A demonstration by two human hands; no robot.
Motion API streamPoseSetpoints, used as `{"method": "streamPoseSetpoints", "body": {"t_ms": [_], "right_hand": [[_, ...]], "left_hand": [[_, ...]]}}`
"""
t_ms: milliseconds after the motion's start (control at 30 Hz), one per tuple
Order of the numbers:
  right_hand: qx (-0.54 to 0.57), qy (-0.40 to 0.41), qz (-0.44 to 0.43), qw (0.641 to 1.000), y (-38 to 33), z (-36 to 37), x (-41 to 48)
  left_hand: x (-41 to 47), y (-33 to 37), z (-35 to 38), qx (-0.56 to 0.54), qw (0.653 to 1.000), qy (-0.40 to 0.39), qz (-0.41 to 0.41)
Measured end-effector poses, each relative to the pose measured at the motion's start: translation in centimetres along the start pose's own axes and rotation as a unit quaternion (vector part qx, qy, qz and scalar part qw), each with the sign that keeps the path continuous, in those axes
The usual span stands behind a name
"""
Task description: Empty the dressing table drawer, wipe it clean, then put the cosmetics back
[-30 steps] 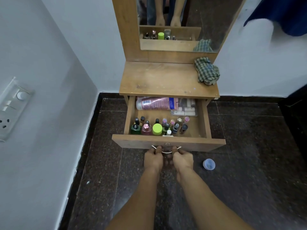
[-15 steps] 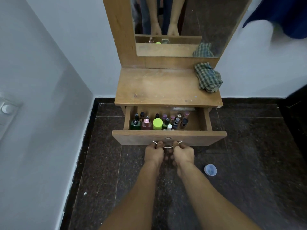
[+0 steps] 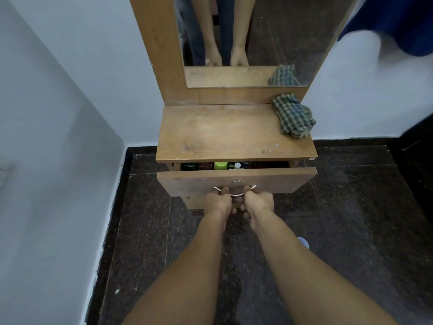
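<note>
The wooden drawer (image 3: 276,180) of the dressing table (image 3: 222,134) stands only a narrow gap out from under the top. In that gap show the tops of several cosmetics, among them a lime-green cap (image 3: 220,165) and a white cap (image 3: 237,165). My left hand (image 3: 218,201) and my right hand (image 3: 258,201) both grip the curved metal handle (image 3: 235,194) at the middle of the drawer front, one at each end. A crumpled green checked cloth (image 3: 293,119) lies at the back right of the table top.
A mirror (image 3: 269,38) rises behind the table top and reflects my forearms. A small pale blue lid (image 3: 304,242) lies on the dark stone floor right of my right arm. A white wall runs along the left. Dark blue fabric (image 3: 398,22) hangs at upper right.
The drawer has slid inward from wide open to nearly closed, with both hands on the handle throughout. The pink tube and most bottles are now hidden under the table top.
</note>
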State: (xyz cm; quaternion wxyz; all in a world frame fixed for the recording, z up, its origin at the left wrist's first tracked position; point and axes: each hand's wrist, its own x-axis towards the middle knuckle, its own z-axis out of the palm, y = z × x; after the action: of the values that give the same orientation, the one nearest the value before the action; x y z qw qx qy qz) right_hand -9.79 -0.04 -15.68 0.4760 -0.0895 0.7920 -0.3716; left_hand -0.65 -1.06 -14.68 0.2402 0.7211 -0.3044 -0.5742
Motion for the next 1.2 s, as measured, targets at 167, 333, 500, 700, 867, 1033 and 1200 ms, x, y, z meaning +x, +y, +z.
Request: {"method": "streamPoseSetpoints", "body": {"t_ms": [167,333,500,700,867,1033,1200], "right_hand": [[0.007,-0.001,0.002,1.0,-1.2,0.8,1.3],[0.014,-0.016,0.012,1.0,-2.5,1.1,2.3],[0.01,-0.018,0.016,1.0,-3.1,1.8,3.7],[0.017,-0.023,0.023,0.999,-3.2,1.8,4.2],[0.024,-0.033,0.023,0.999,-3.6,1.3,3.3],[-0.069,0.001,-0.006,0.998,-2.6,0.3,2.0],[-0.303,0.011,-0.18,0.936,-4.7,-2.7,-3.9]], "left_hand": [[1.5,1.3,0.1,0.004,1.0,0.003,0.008],[2.4,2.3,0.3,-0.003,1.0,0.004,0.002],[3.7,3.1,0.7,0.008,1.0,0.004,-0.004],[3.8,3.3,0.5,0.012,1.0,-0.016,-0.022],[3.2,3.9,0.4,0.019,0.999,-0.01,-0.027],[1.2,4.9,-0.8,0.172,0.985,-0.007,0.021],[-4.2,5.8,-2.1,0.458,0.866,0.104,0.172]]}}
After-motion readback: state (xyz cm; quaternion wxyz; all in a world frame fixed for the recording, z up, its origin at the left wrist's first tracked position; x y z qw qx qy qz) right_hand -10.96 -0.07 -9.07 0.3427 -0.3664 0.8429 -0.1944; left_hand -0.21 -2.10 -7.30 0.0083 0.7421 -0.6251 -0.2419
